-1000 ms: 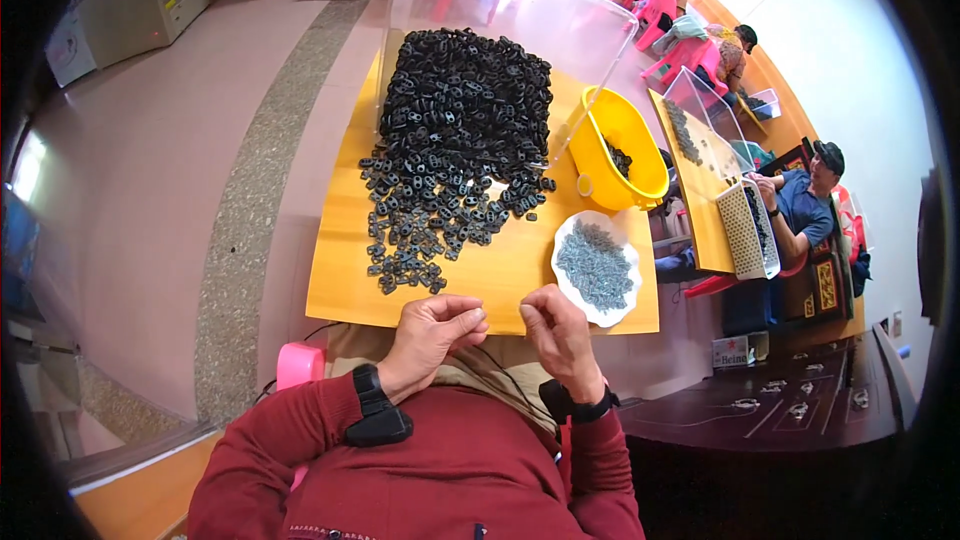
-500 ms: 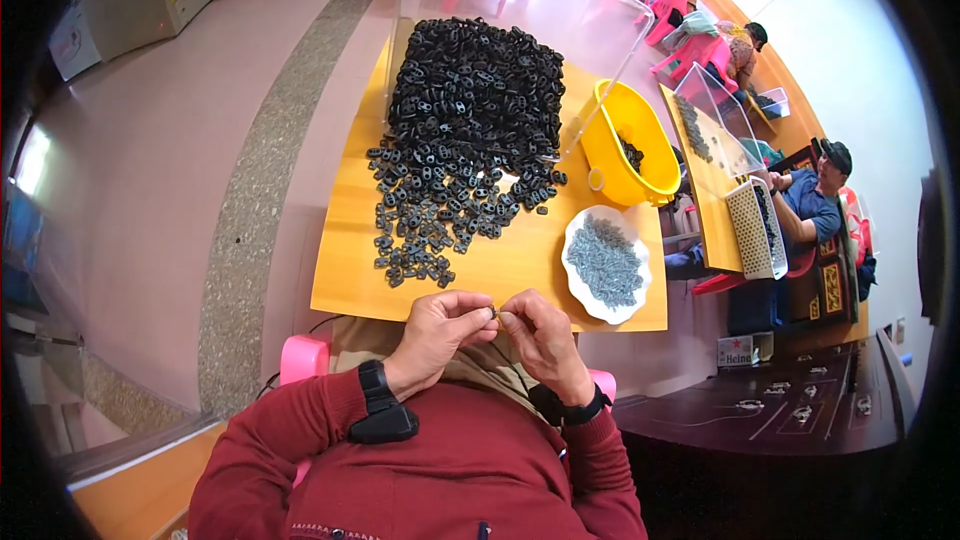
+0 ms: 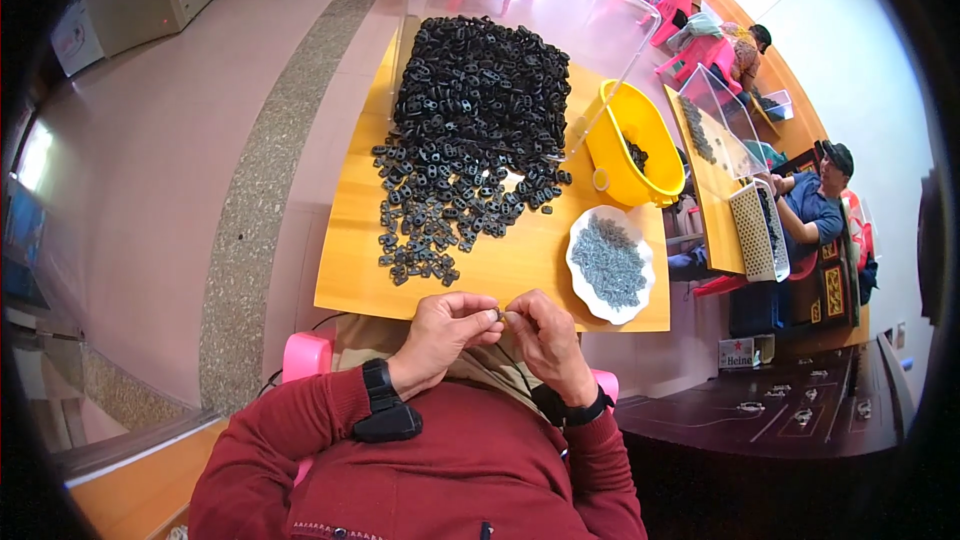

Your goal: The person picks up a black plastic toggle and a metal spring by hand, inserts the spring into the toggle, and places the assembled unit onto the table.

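My left hand [image 3: 438, 338] pinches a small dark cord-lock piece [image 3: 498, 314] between thumb and fingertips, just off the table's near edge. Against it press the closed thumb and fingers of my right hand [image 3: 550, 342]; whatever these hold is too small to make out. Ahead, a large heap of black two-hole cord-lock pieces [image 3: 480, 90] spills from a tipped clear plastic box [image 3: 610, 10] onto the wooden table [image 3: 350, 270]. To the right stands a white scalloped dish [image 3: 618, 317] full of small grey springs [image 3: 608, 262].
A yellow tub [image 3: 606, 155] with some black pieces inside sits at the table's right side. Beyond it, a co-worker [image 3: 808, 205] sits at another table beside a white perforated basket [image 3: 752, 230]. A dark glossy tabletop [image 3: 720, 410] lies at lower right.
The whole view has shifted very slightly. Both hands stay together at the piece, with only a small movement of the fingers.
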`<state>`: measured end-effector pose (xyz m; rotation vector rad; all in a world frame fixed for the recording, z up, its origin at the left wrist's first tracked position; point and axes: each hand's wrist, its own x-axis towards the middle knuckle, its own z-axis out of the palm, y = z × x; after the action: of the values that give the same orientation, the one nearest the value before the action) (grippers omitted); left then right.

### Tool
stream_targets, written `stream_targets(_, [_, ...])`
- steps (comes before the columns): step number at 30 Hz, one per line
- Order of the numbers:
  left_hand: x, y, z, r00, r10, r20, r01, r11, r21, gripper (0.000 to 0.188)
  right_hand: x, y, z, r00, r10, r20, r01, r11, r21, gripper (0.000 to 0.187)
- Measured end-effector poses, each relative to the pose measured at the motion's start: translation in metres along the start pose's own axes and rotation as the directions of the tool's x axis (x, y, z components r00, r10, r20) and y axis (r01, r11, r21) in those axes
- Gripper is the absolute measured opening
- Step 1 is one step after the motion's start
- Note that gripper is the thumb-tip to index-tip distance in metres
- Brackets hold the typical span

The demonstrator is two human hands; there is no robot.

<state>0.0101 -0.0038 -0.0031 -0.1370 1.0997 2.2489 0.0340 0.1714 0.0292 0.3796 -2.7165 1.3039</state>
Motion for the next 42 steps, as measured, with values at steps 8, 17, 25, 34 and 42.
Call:
stream_targets(8, [0.001, -0.001, 0.000, 1.000, -0.004, -0.001, 0.004, 1.000, 0.008, 0.017, -0.001, -0.002, -0.003, 1.000, 0.013, 0.022, -0.013, 1.000, -0.012, 0.008])
stream_targets(17, [0.001, -0.001, -0.001, 1.000, -0.006, 0.016, 0.006, 1.000, 0.022, 0.015, -0.001, 0.001, -0.002, 0.999, -0.026, 0.023, 0.026, 0.999, -0.027, 0.009])
stream_targets(25, [0.002, -0.002, -0.002, 1.000, 0.009, 0.023, -0.010, 0.999, 0.043, 0.014, 0.000, 0.001, -0.003, 0.998, -0.027, 0.053, 0.028, 0.999, -0.026, 0.009])
stream_targets(34, [0.000, -0.002, -0.003, 0.999, 0.023, 0.034, -0.025, 0.998, 0.055, 0.015, 0.003, 0.006, 0.002, 0.998, -0.056, 0.040, 0.056, 0.998, 0.018, 0.005])
stream_targets(42, [0.000, 0.000, -0.001, 0.999, 0.037, -0.001, -0.037, 0.999, -0.014, 0.014, 0.005, 0.012, -0.001, 0.982, 0.159, 0.100, -0.179, 0.952, 0.250, 0.006])
